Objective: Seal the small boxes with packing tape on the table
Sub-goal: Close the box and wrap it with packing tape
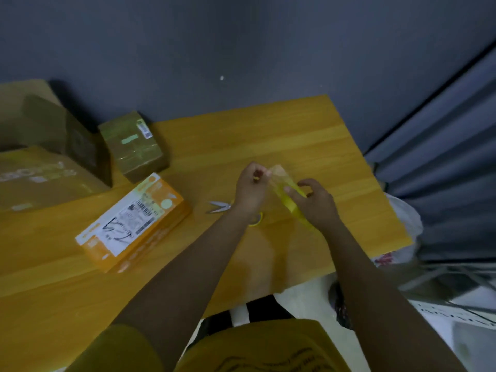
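Biggest risk right now is that loose end of tape folding back on itself. You've got the roll of clear yellowish packing tape (291,202) up in the air above the wooden worktop (308,135), with a peeled strip stretched between your hands, and neither box is under it. If the strip sags or twists, it'll stick to itself or to your fingers and you'll waste the piece. It could also tear unevenly if you yank, since the silver scissors (218,206) are lying on the worktop just left of your left wrist, not in hand.

Where things sit: your right hand (315,202) is wrapped round the roll, fingers curled over its top edge. Your left hand (251,187) is pinching the free end of the strip, up and to the left of the roll, fingertips closed on it. It's blurry there, so I can't tell how much tape is out.

The flat orange cardboard box with the white shipping label (134,224) is well off to your left, and the small brown taped cardboard box (134,146) sits behind it.
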`<state>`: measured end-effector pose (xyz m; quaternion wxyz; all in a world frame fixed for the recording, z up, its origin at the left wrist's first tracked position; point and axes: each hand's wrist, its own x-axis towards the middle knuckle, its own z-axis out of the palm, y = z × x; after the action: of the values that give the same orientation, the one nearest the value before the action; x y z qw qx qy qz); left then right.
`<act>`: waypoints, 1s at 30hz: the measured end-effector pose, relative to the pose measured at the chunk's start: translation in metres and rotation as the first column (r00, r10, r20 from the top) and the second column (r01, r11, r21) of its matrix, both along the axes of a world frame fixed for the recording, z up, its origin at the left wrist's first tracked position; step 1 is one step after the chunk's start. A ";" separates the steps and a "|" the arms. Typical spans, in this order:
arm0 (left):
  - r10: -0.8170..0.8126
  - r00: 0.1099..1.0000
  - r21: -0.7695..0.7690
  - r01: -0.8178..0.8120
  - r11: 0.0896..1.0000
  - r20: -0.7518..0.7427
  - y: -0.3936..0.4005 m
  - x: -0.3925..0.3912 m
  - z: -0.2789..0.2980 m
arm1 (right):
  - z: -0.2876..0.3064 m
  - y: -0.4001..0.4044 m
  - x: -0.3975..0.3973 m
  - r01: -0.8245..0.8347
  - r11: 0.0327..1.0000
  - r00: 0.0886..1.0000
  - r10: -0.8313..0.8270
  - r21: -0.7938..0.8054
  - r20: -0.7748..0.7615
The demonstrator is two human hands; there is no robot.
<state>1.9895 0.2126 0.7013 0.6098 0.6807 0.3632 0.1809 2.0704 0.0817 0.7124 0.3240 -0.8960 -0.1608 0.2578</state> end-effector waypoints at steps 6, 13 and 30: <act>-0.035 0.982 -0.304 -0.023 0.952 -0.184 0.001 0.099 -0.002 | -0.005 -0.014 0.083 -0.033 0.995 0.999 0.029 0.099 0.043; 0.109 0.895 -0.226 -0.224 0.948 -0.432 -0.027 0.163 -0.084 | -0.092 -0.026 0.148 -0.123 0.903 0.593 0.400 -0.413 0.699; -0.201 0.413 0.132 0.649 0.750 -0.888 0.004 0.155 -0.106 | -0.119 0.007 0.104 -0.085 0.941 0.652 0.302 -0.328 0.696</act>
<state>2.1448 0.2167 0.5950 0.2067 0.8745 0.3598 -0.2513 2.1741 0.0890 0.5935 0.0783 -0.9354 -0.3369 -0.0729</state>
